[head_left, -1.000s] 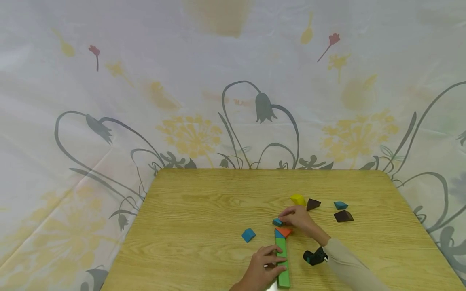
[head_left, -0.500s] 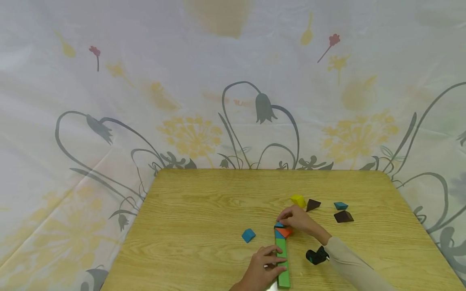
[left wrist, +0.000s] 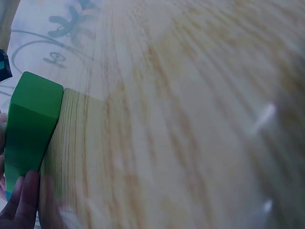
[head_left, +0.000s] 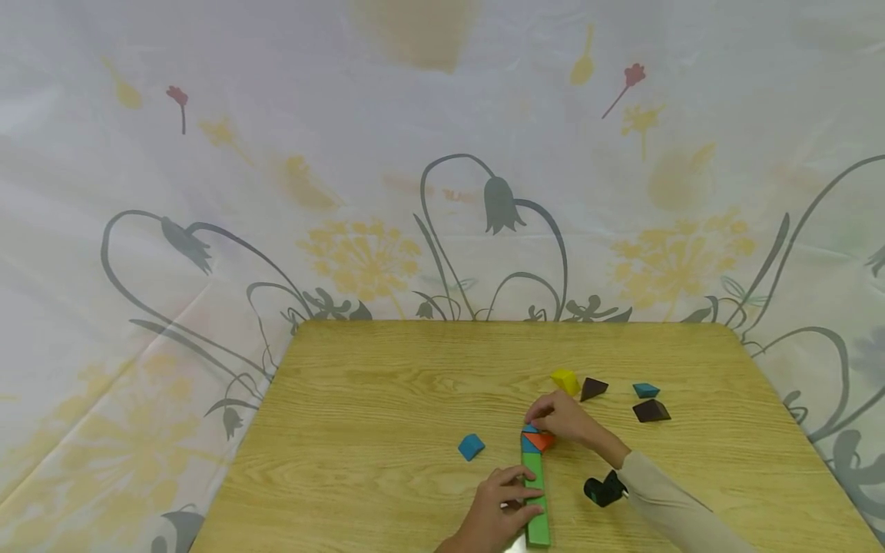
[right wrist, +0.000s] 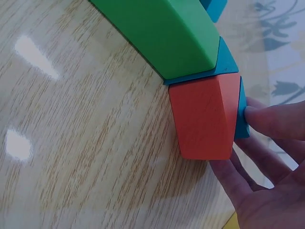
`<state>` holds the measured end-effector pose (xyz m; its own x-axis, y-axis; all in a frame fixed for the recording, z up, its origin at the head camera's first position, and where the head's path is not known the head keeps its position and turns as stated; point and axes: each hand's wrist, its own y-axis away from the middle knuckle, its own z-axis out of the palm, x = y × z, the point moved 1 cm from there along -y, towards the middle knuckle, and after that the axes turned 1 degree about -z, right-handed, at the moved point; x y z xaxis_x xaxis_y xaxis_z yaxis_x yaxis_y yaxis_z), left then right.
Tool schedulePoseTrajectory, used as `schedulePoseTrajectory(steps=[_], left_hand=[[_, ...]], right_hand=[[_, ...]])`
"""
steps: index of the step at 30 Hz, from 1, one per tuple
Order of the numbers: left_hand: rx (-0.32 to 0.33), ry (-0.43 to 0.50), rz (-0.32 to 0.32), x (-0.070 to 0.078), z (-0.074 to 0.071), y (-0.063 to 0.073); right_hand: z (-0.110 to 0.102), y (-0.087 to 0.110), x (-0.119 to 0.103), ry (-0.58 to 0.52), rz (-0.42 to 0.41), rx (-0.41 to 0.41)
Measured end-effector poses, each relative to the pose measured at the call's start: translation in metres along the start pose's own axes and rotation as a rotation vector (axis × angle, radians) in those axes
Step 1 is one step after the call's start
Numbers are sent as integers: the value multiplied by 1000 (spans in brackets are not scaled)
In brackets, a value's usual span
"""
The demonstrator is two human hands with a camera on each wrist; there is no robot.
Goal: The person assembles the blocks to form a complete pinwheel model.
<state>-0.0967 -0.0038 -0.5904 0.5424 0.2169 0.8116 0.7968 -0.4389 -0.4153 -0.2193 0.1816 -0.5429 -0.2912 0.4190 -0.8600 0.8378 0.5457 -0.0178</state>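
Note:
A long green block (head_left: 537, 528) lies lengthwise on the table, with a blue triangular block (head_left: 529, 446) and a red-orange triangular block (head_left: 544, 441) at its far end. My left hand (head_left: 492, 508) grips the green block, its fingers spread along it. Between thumb and fingers, my right hand (head_left: 563, 417) pinches a small blue block (right wrist: 242, 114) against the red block's far side. In the right wrist view the red block (right wrist: 202, 117) sits against the blue triangular block (right wrist: 226, 61). The left wrist view shows the green block's near end (left wrist: 35, 112) and some fingertips.
Left of the row lies a loose blue block (head_left: 472, 447). Beyond my right hand are a yellow block (head_left: 565, 381) and a dark brown block (head_left: 594, 389). Another blue block (head_left: 646, 390) and brown block (head_left: 651, 411) lie farther right. A black device (head_left: 604, 489) is at my right wrist.
My right hand has brought the small blue block slightly nearer, from just beyond the row to against the red and blue blocks. My left hand has stayed on the green block.

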Motion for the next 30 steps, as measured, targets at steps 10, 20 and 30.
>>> schedulePoseTrajectory(steps=[10, 20, 30], left_hand=[[-3, 8, 4, 0, -1, 0], [-7, 5, -9, -1, 0, 0], [-18, 11, -6, -2, -1, 0]], right_hand=[[-1, -1, 1, 42, -20, -27], [-1, 1, 4, 45, -19, -45], [-6, 4, -3, 4, 29, -36]])
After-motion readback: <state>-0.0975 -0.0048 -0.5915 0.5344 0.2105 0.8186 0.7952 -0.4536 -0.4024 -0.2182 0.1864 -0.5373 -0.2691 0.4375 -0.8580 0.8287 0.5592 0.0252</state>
